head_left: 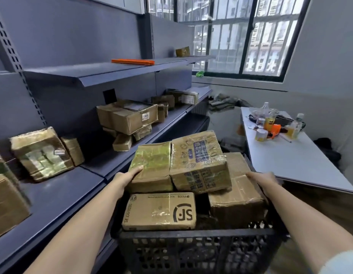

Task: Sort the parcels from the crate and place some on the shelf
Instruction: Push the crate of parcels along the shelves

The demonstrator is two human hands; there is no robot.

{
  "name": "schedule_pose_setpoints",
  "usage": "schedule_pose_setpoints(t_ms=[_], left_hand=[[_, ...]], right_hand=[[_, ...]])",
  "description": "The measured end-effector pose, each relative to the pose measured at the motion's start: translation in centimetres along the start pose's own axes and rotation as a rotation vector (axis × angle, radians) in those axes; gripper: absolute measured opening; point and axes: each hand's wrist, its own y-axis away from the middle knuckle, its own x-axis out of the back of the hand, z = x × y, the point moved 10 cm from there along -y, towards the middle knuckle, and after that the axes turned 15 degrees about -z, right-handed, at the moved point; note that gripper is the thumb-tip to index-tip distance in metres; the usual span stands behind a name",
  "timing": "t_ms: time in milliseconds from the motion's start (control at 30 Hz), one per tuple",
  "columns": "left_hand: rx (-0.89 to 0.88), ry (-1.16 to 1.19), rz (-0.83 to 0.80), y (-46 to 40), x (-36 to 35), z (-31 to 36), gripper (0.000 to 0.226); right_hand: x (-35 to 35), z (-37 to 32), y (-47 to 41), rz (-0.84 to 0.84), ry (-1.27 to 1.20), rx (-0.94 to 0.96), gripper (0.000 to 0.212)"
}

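Plainly "SF EXPRESS" marks the near parcel (160,211); left hand (130,176) grips a taped parcel (152,167), right hand (262,178) unclear.

Black plastic crate (191,252) with latticed walls, low in the foreground, piled above its rim with brown cardboard parcels: flat box marked SF (159,211) nearest, shiny tape-wrapped box (152,165) behind it, larger blue-printed box (199,165) tilted alongside. Grey metal shelf (53,196) on the left, bearing more taped parcels (41,153).
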Motion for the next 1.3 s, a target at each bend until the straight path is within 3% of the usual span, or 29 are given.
schedule_pose_setpoints(t_ms=[67,200,300,567,767,1000,1100,1200,1300], left_hand=[[0.001,0.000,0.033,-2.0,0.2,0.2,0.096],[0.023,0.041,0.117,-3.8,-0.5,0.5,0.060],[0.030,0.090,0.192,-5.6,-0.9,0.3,0.057],[0.117,0.170,0.397,-10.3,-3.3,-2.2,0.081],[0.143,0.315,0.540,-8.8,-4.7,-5.4,0.105],[0.152,0.470,0.697,-5.8,-4.2,-11.2,0.114],[0.148,0.512,0.753,-3.4,-5.3,-11.0,0.094],[0.159,0.531,0.796,-1.5,-6.1,-11.4,0.055],[0.179,0.541,0.819,-0.4,-5.7,-13.5,0.056]], right_hand=[[-0.7,-1.1,-2.5,-0.031,0.018,0.011,0.068],[-2.4,-3.4,-8.3,-0.102,0.081,0.044,0.068],[-3.8,-4.9,-13.0,-0.153,0.140,0.049,0.066],[-10.6,-6.3,-29.5,-0.460,0.295,0.071,0.092],[-14.4,-10.8,-34.1,-0.577,0.469,0.161,0.061],[-21.1,-13.8,-34.4,-0.735,0.624,0.264,0.058],[-23.3,-13.8,-32.8,-0.774,0.640,0.283,0.050],[-25.3,-12.4,-31.8,-0.824,0.707,0.284,0.047],[-26.9,-10.8,-31.2,-0.849,0.732,0.273,0.046]])
